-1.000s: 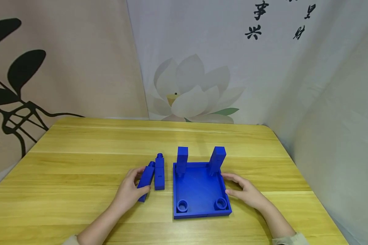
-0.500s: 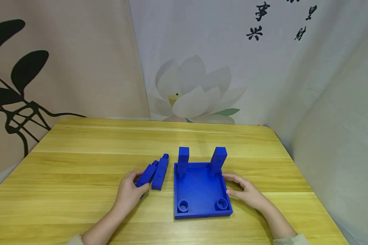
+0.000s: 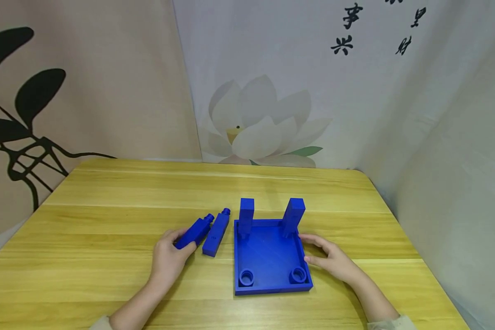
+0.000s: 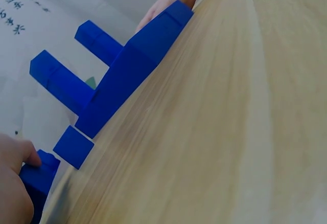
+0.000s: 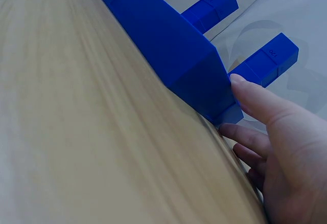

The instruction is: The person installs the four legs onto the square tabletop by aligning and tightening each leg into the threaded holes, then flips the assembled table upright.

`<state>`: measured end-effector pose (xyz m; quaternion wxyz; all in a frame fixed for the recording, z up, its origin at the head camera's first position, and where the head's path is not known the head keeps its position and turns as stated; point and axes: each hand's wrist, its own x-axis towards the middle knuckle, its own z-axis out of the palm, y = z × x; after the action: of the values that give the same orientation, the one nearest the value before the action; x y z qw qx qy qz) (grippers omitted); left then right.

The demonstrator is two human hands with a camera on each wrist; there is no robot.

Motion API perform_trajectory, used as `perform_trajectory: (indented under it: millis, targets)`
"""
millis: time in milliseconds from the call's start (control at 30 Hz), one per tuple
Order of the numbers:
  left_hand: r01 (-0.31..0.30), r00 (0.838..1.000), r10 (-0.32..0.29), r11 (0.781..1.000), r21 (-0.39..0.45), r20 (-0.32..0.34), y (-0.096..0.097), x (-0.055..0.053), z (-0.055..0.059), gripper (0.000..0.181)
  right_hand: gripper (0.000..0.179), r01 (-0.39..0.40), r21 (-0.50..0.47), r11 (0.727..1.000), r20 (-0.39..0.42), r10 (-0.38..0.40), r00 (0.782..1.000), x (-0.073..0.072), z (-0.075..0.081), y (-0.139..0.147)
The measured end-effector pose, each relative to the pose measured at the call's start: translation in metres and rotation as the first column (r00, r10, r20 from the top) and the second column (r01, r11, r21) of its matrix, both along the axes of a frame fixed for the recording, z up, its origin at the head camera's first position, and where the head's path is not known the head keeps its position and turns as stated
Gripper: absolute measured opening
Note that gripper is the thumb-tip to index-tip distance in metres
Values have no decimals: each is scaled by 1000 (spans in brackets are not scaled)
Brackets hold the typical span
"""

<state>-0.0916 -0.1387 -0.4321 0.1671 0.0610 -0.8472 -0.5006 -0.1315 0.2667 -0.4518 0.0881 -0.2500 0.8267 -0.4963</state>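
My left hand [image 3: 170, 256] grips a blue square leg [image 3: 195, 233] between thumb and fingers. The leg's threaded end points away to the upper right. Beside it a second blue leg [image 3: 216, 234] lies slanted on the table, its threaded tip at the far end. To the right sits a shallow square blue tabletop [image 3: 272, 261], underside up. Two legs stand upright in its far corners, a left leg [image 3: 245, 216] and a right leg [image 3: 294, 215]. In the near corners are a left round socket [image 3: 246, 277] and a right round socket [image 3: 298, 275]. My right hand [image 3: 334, 259] touches the tabletop's right side with relaxed fingers.
A wooden table [image 3: 107, 220] carries everything. Behind it hangs a pale curtain [image 3: 280, 55] with a lotus print and dark characters. Another curtain borders the table's right side.
My left hand has shifted slightly left, turning its leg more sideways. The loose leg beside it has swung from straight to slanted, its tip moving right. My right hand stays by the tabletop.
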Motion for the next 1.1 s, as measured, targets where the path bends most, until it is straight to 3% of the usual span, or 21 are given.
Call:
perform_trajectory:
  millis: [367,567,1100]
  targets:
    - [-62,992,63,998,17,-108,-4,-1,3,36,50,7,3,1000,8,-7,1000,0,0,-1]
    - [-86,980,95,995,59,-174,-4,-2,9,33,49,5,0,1000,10,-5,1000,-1,0,-1]
    - [-47,967,87,984,170,-238,1,7,47,31,49,3,10,1000,2,-3,1000,0,2,0]
